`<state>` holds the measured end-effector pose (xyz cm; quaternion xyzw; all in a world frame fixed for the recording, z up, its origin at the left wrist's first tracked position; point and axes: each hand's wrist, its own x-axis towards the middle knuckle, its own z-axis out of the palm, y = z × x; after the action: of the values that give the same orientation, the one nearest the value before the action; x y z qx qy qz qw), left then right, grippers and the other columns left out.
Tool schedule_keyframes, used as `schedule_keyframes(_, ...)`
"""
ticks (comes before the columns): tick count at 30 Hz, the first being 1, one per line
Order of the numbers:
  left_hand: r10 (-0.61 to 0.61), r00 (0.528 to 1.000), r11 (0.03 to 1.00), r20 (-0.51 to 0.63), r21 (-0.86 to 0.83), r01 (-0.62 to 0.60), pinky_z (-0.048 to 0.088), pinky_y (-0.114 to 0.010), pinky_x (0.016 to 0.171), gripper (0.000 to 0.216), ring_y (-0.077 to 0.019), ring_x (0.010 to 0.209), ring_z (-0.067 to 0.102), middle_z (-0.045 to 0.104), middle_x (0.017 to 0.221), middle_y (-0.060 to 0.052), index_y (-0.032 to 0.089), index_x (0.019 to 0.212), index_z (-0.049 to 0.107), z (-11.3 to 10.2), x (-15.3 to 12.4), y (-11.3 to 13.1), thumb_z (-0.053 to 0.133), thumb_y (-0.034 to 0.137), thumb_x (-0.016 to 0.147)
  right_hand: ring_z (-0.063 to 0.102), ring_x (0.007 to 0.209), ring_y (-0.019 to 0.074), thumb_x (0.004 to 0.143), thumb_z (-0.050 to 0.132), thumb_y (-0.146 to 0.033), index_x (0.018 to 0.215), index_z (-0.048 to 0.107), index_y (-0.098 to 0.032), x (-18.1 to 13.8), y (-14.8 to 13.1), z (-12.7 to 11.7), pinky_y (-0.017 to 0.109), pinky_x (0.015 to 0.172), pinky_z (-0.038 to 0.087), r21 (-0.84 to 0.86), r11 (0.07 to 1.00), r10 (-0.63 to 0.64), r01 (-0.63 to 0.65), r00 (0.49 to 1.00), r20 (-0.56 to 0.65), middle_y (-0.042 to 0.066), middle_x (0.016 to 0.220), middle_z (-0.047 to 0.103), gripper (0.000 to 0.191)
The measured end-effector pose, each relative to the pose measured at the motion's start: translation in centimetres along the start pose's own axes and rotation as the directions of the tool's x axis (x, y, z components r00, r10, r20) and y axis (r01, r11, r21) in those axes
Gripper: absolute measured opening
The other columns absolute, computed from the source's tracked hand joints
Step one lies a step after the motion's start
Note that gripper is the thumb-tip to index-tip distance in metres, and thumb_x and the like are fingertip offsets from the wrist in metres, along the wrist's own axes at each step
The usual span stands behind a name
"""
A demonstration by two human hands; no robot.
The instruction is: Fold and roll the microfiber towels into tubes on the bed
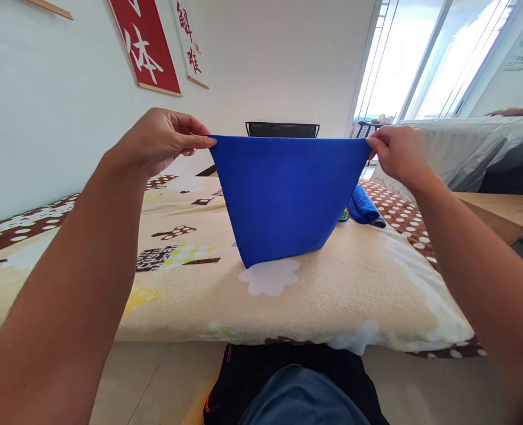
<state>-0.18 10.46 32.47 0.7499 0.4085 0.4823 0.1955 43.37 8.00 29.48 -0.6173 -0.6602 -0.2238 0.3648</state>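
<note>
A plain blue cloth [288, 195] hangs stretched between my two hands, its top edge pulled straight. My left hand [175, 139] pinches the upper left corner between thumb and fingers. The upper right corner is gripped by my right hand [394, 150], whose fingers are partly hidden behind the cloth. The lower edge hangs just over or touches the bed; I cannot tell which. Beneath it lies a cream blanket [190, 301] with printed shapes. Behind the cloth to the right, a rolled blue cloth [362, 205] rests on the bed, with a small green item [343, 216] partly hidden beside it.
A black mesh chair back [283, 129] rises beyond the bed. To the right are a wooden surface [504, 209] and a plastic-covered bulky thing [460, 153]. Part of another person's arm [520, 110] shows at the right edge. Wall scrolls [149, 47] hang at left, near the window.
</note>
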Motion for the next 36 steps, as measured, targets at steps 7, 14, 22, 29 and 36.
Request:
schedule_keyframes(7, -0.146, 0.986, 0.985, 0.083, -0.08, 0.152, 0.047, -0.043, 0.081, 0.032, -0.0113, 0.067, 0.052, 0.056, 0.067, 0.0, 0.013, 0.099, 0.061, -1.2, 0.3, -1.0, 0.081, 0.029, 0.08, 0.056, 0.051, 0.0103, 0.095, 0.054, -0.022, 0.084, 0.063, -0.013, 0.0, -1.2, -0.7, 0.036, 0.073, 0.049, 0.278, 0.953, 0.124, -0.118, 0.992, -0.006, 0.0, 0.057, 0.061, 0.016)
schedule_keyframes(14, -0.288, 0.951, 0.93, 0.112, -0.203, 0.305, 0.05, -0.036, 0.067, 0.034, -0.0227, 0.078, 0.072, 0.075, 0.085, -0.011, 0.016, 0.095, 0.051, 2.2, 0.4, -2.8, 0.079, 0.03, 0.081, 0.059, 0.041, 0.0101, 0.098, 0.05, -0.018, 0.083, 0.048, -0.019, 0.4, -1.0, 3.9, 0.023, 0.049, 0.043, 0.635, 0.677, 0.277, -0.372, 0.928, 0.249, 0.002, 0.062, 0.069, 0.015)
schedule_keyframes(22, -0.161, 0.958, 0.935, -0.237, -0.346, 0.071, 0.052, -0.032, 0.075, 0.027, -0.0176, 0.089, 0.072, 0.073, 0.083, -0.001, 0.02, 0.092, 0.051, 7.3, 1.9, -6.1, 0.074, 0.029, 0.081, 0.073, 0.082, 0.0189, 0.099, 0.047, -0.035, 0.098, 0.053, -0.02, 0.0, -0.3, 9.7, 0.027, 0.061, 0.052, 0.712, 0.665, 0.337, -0.225, 0.941, -0.017, 0.005, 0.086, 0.071, 0.016)
schedule_keyframes(29, 0.157, 0.887, 0.982, -0.435, -0.026, -0.187, 0.047, -0.027, 0.071, 0.021, -0.0131, 0.082, 0.068, 0.07, 0.082, 0.003, 0.023, 0.1, 0.061, 7.1, -5.6, -7.9, 0.068, 0.035, 0.084, 0.071, 0.079, 0.0156, 0.099, 0.044, -0.048, 0.105, 0.058, -0.023, -6.4, 0.1, 9.1, 0.025, 0.064, 0.049, 0.624, 0.781, 0.128, 0.026, 0.971, -0.2, 0.003, 0.089, 0.07, 0.03)
schedule_keyframes(36, -0.145, 0.959, 0.954, 0.245, 0.292, 0.069, 0.045, -0.027, 0.07, 0.018, -0.0165, 0.075, 0.061, 0.068, 0.079, 0.001, 0.023, 0.087, 0.07, 8.1, -20.2, -15.2, 0.064, 0.039, 0.084, 0.064, 0.062, 0.0147, 0.096, 0.047, -0.04, 0.092, 0.068, -0.023, -21.4, 2.8, 10.8, 0.03, 0.072, 0.047, 0.458, 0.887, -0.314, 0.057, 0.802, 0.509, 0.0, 0.071, 0.072, 0.028)
